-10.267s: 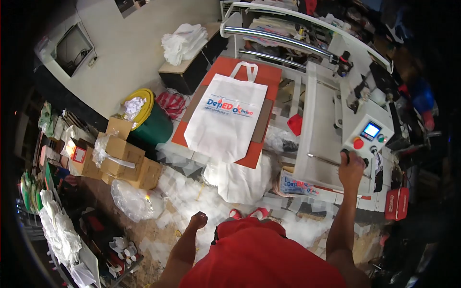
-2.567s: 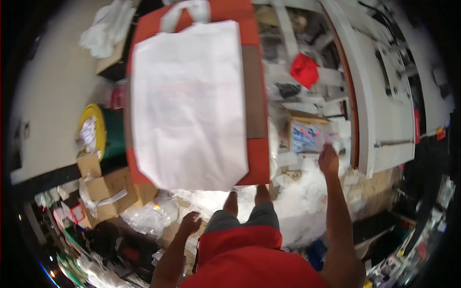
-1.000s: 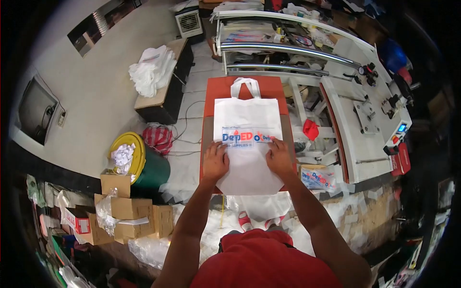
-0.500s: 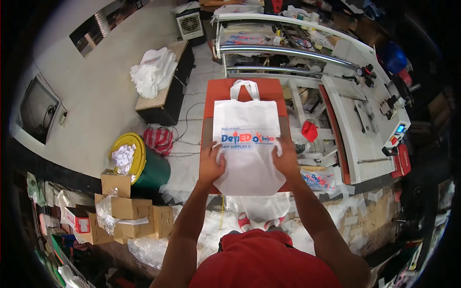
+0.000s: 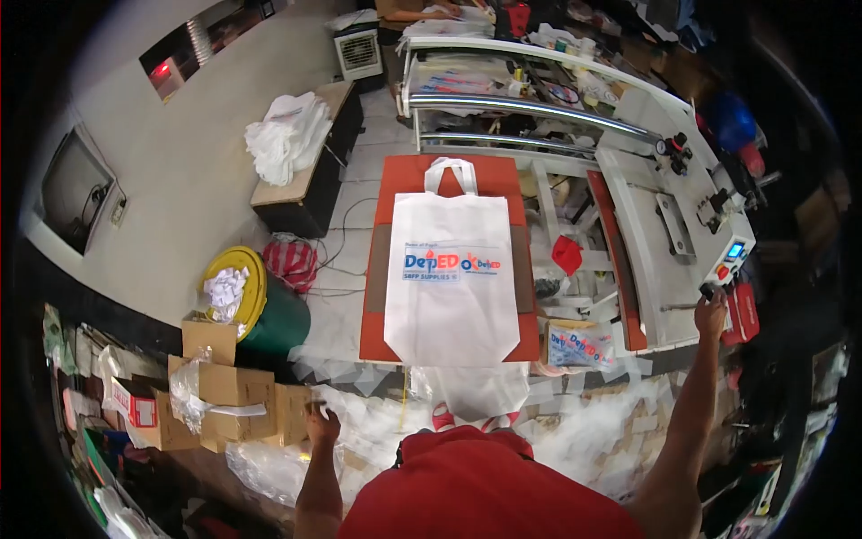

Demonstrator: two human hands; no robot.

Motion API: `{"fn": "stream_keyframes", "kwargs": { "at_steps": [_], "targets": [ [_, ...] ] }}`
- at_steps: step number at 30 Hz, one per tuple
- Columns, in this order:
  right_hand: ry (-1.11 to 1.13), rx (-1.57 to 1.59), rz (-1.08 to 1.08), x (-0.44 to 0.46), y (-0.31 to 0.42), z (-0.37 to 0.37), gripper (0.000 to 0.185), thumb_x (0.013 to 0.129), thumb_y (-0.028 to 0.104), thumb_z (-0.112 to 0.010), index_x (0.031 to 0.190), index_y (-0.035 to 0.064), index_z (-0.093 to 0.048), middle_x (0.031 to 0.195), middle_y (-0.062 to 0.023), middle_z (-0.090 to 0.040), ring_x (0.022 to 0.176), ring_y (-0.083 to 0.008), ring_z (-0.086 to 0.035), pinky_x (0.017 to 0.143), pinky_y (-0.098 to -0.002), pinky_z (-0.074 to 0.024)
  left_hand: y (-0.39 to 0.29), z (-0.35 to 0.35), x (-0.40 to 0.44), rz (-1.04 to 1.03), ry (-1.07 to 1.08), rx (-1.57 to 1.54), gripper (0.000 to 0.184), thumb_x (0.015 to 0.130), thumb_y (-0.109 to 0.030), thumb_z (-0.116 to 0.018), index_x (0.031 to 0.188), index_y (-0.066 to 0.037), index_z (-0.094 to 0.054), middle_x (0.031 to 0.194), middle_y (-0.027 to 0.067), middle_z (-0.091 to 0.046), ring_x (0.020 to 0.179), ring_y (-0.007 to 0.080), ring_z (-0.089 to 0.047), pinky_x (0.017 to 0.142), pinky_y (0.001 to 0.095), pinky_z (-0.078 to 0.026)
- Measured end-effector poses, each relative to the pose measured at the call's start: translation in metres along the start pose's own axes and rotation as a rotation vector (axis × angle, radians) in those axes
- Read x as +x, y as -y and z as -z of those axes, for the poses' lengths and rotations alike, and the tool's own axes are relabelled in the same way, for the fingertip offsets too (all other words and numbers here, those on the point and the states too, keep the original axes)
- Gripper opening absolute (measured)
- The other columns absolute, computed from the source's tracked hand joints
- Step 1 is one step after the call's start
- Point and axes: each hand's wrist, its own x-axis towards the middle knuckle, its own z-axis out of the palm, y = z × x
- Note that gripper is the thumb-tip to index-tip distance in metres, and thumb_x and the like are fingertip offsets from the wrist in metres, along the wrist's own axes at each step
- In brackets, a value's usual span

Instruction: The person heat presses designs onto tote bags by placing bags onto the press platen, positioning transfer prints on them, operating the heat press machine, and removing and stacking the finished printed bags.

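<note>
A white printed tote bag (image 5: 453, 310) lies flat on the red platen (image 5: 373, 337), its handles pointing away from me. Blue and red lettering crosses its middle. My right hand (image 5: 710, 316) is stretched far to the right, its fingers closed at a small black part (image 5: 708, 291) on the lower corner of the machine's control box (image 5: 732, 256). What exactly the fingertips grip is partly hidden. My left hand (image 5: 323, 424) hangs low at the left, off the bag and beside a cardboard box (image 5: 293, 413). Its fingers are loosely curled and apart, with nothing in them.
The heat press (image 5: 655, 251) with chrome rollers (image 5: 539, 108) stands right and ahead. White bags (image 5: 289, 135) are piled on a side table (image 5: 301, 184). A green bin (image 5: 278, 314) and cardboard boxes stand left. A printed package (image 5: 579, 346) sits beside the platen. Another person's arm (image 5: 417, 13) shows at the back.
Both hands have left the bag. My right hand has swung right to the control box; my left has dropped down and left. The bag stays flat on the platen.
</note>
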Motion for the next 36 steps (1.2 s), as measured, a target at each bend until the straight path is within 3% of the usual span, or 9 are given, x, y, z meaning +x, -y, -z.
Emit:
{"fn": "stream_keyframes", "kwargs": {
  "at_steps": [4, 6, 12, 16, 20, 22, 26, 32, 36],
  "targets": [
    [0.213, -0.003, -0.032, 0.020, -0.013, -0.022, 0.033, 0.082, 0.019, -0.057, 0.104, -0.0049, -0.057, 0.108, -0.0244, -0.058, 0.102, -0.0438, -0.057, 0.086, -0.0520, -0.0466, 0.024, 0.003, -0.076, 0.348, 0.421, 0.073, 0.026, 0.080, -0.020, -0.058, 0.098, -0.004, -0.064, 0.101, 0.0252, -0.064, 0.100, 0.0397, -0.059, 0.093, 0.0449, -0.046],
    [0.162, 0.051, -0.137, 0.020, 0.006, -0.007, 0.025, 0.080, 0.022, -0.058, 0.086, -0.0023, -0.057, 0.095, -0.0254, -0.058, 0.092, -0.0436, -0.057, 0.081, -0.0528, -0.0461, 0.069, -0.020, -0.108, 0.192, 0.605, 0.131, 0.026, 0.081, -0.024, -0.057, 0.094, -0.005, -0.066, 0.103, 0.0224, -0.065, 0.100, 0.0377, -0.061, 0.093, 0.0441, -0.047],
    [0.092, 0.189, 0.009, -0.008, 0.077, 0.043, 0.024, 0.076, 0.023, -0.062, 0.081, -0.0003, -0.061, 0.087, -0.0211, -0.062, 0.089, -0.0415, -0.058, 0.080, -0.0515, -0.0467, 0.063, -0.034, -0.132, 0.235, 0.829, 0.187, 0.031, 0.083, -0.032, -0.053, 0.091, -0.006, -0.068, 0.103, 0.0168, -0.068, 0.102, 0.0347, -0.062, 0.094, 0.0424, -0.048],
    [0.050, 0.068, 0.102, -0.030, 0.164, 0.095, 0.024, 0.073, 0.031, -0.069, 0.083, 0.0100, -0.066, 0.090, -0.0113, -0.065, 0.091, -0.0340, -0.058, 0.074, -0.0526, -0.0425, 0.037, -0.064, -0.112, 0.158, 0.730, 0.162, 0.031, 0.086, -0.031, -0.051, 0.091, -0.006, -0.068, 0.101, 0.0162, -0.069, 0.097, 0.0349, -0.064, 0.091, 0.0433, -0.049],
    [-0.043, 0.374, 0.454, -0.036, 0.206, 0.113, 0.024, 0.075, 0.032, -0.071, 0.083, 0.0097, -0.066, 0.083, -0.0094, -0.064, 0.088, -0.0333, -0.059, 0.076, -0.0513, -0.0413, -0.008, -0.070, -0.088, 0.228, 0.661, -0.013, 0.033, 0.086, -0.030, -0.045, 0.083, -0.005, -0.066, 0.096, 0.0196, -0.067, 0.092, 0.0408, -0.062, 0.085, 0.0467, -0.050],
    [0.298, 0.581, 0.435, -0.038, 0.225, 0.110, 0.021, 0.080, 0.027, -0.070, 0.082, 0.0067, -0.064, 0.080, -0.0111, -0.063, 0.081, -0.0342, -0.060, 0.075, -0.0475, -0.0421, -0.020, -0.075, -0.078, 0.101, 0.750, -0.036, 0.028, 0.087, -0.032, -0.052, 0.090, -0.008, -0.067, 0.097, 0.0172, -0.068, 0.094, 0.0373, -0.064, 0.085, 0.0435, -0.051],
    [0.141, 0.704, 0.609, -0.057, 0.285, 0.126, 0.022, 0.085, 0.027, -0.068, 0.088, 0.0062, -0.063, 0.083, -0.0117, -0.065, 0.082, -0.0327, -0.063, 0.074, -0.0451, -0.0439, 0.011, -0.128, -0.108, -0.212, 0.465, -0.022, 0.017, 0.081, -0.013, -0.048, 0.075, -0.011, -0.064, 0.086, 0.0133, -0.066, 0.083, 0.0336, -0.063, 0.073, 0.0457, -0.053],
    [0.094, 0.802, 0.733, -0.080, 0.370, 0.131, 0.018, 0.087, 0.025, -0.064, 0.094, 0.0078, -0.063, 0.087, -0.0094, -0.067, 0.084, -0.0296, -0.064, 0.077, -0.0435, -0.0458, -0.012, -0.101, -0.139, -0.134, 0.703, 0.040, 0.016, 0.080, -0.012, -0.048, 0.074, -0.010, -0.063, 0.085, 0.0122, -0.066, 0.081, 0.0332, -0.063, 0.073, 0.0459, -0.053],
    [0.170, 0.814, 0.820, -0.085, 0.410, 0.147, 0.020, 0.088, 0.022, -0.062, 0.101, 0.0064, -0.062, 0.092, -0.0105, -0.066, 0.086, -0.0308, -0.063, 0.079, -0.0437, -0.0464, -0.034, -0.077, -0.157, 0.192, 0.824, 0.011, 0.028, 0.085, -0.029, -0.048, 0.084, -0.008, -0.067, 0.093, 0.0186, -0.068, 0.088, 0.0388, -0.065, 0.079, 0.0423, -0.053]
  ]
}}
